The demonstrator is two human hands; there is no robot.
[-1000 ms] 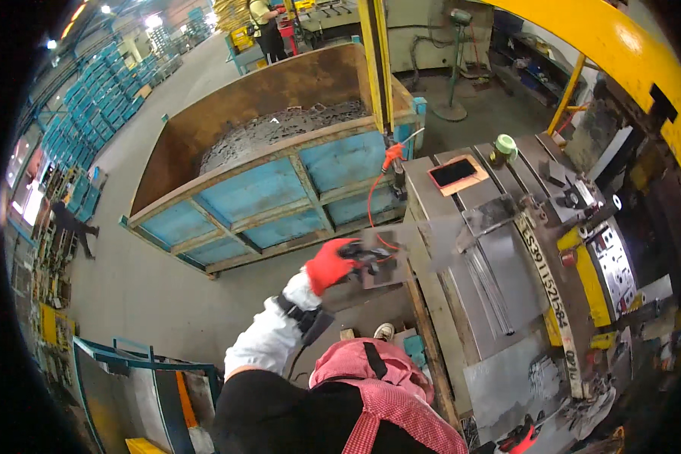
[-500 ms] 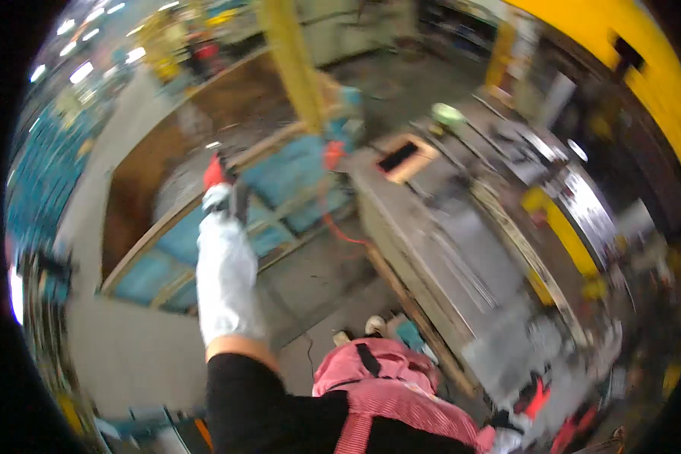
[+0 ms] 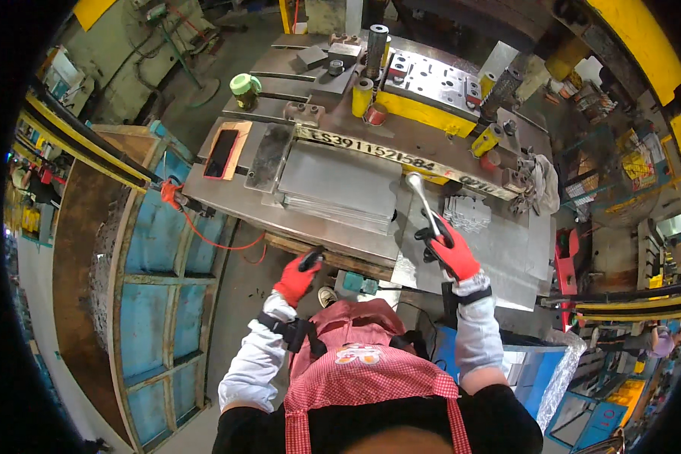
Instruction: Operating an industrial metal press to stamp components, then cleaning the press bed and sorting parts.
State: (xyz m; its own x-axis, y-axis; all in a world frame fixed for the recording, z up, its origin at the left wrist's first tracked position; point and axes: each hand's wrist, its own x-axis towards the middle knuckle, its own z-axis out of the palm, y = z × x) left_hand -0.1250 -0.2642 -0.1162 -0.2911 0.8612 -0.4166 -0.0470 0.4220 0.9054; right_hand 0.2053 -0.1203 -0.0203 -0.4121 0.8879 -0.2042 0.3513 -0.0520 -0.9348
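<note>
My right hand (image 3: 452, 248), in a red glove with black fingers, is closed round the handle of a pale metal rod-like tool with a rounded white end (image 3: 414, 180). That end points away from me, just right of a stack of flat grey metal sheets (image 3: 339, 185). Below the hand lies a broad, shiny metal sheet (image 3: 507, 261), with small cut metal pieces (image 3: 467, 213) beside the hand. My left hand (image 3: 298, 278), gloved alike, hangs before the table's front edge with its fingers curled in; nothing shows in it.
A press die with a perforated plate (image 3: 431, 83) stands at the back. A phone (image 3: 221, 153) and a green-lidded bottle (image 3: 244, 89) lie and stand on the left of the table (image 3: 234, 198). A large blue-sided bin (image 3: 153, 246) is further left; yellow-black bars flank both sides.
The view has swung right toward the press table. My left hand has come back from over the bin to before the table. My right hand, blurred at lower right earlier, now holds the tool over the table.
</note>
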